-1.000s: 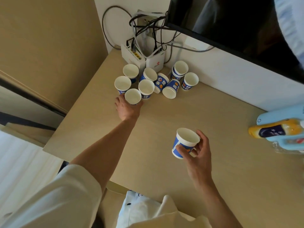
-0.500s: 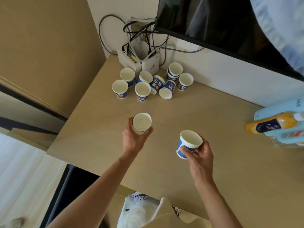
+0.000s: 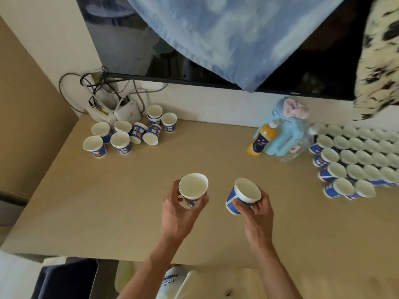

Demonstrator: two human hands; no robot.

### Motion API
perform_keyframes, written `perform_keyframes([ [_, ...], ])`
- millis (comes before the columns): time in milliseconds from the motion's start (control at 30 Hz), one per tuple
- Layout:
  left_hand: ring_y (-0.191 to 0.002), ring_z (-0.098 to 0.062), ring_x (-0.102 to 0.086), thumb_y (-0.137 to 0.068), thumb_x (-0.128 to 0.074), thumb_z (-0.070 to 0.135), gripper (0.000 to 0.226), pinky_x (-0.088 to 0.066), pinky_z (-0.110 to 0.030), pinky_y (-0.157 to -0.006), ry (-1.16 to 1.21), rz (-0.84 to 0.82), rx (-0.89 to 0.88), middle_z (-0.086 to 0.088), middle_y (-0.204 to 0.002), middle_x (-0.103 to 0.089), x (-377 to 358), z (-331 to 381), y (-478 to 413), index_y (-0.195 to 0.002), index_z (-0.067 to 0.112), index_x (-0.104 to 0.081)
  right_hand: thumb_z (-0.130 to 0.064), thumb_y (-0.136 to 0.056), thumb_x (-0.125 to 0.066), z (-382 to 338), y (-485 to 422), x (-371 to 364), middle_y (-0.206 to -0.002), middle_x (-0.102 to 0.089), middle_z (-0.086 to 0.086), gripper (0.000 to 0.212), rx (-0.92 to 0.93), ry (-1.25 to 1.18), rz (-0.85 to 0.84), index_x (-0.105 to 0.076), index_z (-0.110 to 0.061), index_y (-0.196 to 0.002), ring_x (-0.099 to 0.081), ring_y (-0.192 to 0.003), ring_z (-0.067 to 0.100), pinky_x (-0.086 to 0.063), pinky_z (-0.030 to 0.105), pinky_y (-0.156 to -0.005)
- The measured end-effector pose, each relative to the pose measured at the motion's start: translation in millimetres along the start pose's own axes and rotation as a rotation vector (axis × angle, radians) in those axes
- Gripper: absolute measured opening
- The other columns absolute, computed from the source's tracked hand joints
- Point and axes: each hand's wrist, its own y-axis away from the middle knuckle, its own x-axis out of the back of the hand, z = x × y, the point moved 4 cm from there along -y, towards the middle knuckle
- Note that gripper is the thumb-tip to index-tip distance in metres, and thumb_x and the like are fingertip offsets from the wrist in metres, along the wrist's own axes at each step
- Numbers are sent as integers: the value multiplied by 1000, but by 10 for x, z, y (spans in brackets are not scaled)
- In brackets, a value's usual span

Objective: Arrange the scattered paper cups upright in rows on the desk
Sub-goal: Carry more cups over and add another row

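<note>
Head view | left hand (image 3: 179, 210) grips one paper cup (image 3: 193, 187), mouth up | right hand (image 3: 255, 214) grips a second cup (image 3: 244, 196), tilted | both over mid-desk (image 3: 129, 201), likely bound for the cup rows (image 3: 354, 156) at right | scattered cups (image 3: 127, 134) remain far left.
</note>
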Motion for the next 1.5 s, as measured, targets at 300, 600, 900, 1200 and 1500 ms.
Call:
perform_keyframes([
  [300, -93, -13, -68, -63, -74, 64, 61, -60, -36, -78, 61, -299, -160, 13, -105, -70, -1497, 856, 1322, -115, 33, -63, -12, -51, -85, -270, 398, 1864, -110, -72, -4, 73, 71, -152, 275, -62, -18, -120, -71, -94, 4, -56, 19, -73],
  [600, -90, -12, -68, -61, -74, 57, 56, -59, -37, -79, 74, -482, -176, 20, -99, -69, -2468, 1152, 2137, -111, 34, -63, -1, -66, -87, -307, 754, 3194, -115, -72, -8, 64, 121, -133, 423, -64, -23, -121, -69, -106, 12, -55, 33, -90],
  [900, -84, -5, -66, -57, -72, 60, 59, -55, -27, -75, 26, -593, -186, 16, -96, -70, -3539, 1388, 2165, -110, 35, -62, -31, -53, -83, -364, 526, 3983, -115, -72, -12, 71, 95, -103, 531, -63, -28, -121, -68, -109, 13, -56, 44, -96],
  [1200, -86, -5, -67, -58, -73, 57, 56, -55, -26, -78, 98, -637, -26, 24, -96, -68, -4863, 1456, 1851, -109, 36, -62, -30, -55, -83, -448, -421, 4798, -118, -72, -8, 73, -10, 63, 520, -63, -24, -124, -68, -110, 15, -58, 41, -94],
  [1500, -79, -6, -65, -60, -73, 56, 56, -52, -23, -76, 92, -538, 18, 20, -88, -68, -5399, 1769, 1380, -108, 29, -63, -21, -60, -81, -491, -1359, 5075, -117, -71, -6, 65, -67, 62, 454, -63, -23, -123, -69, -105, 13, -58, 28, -83],
])
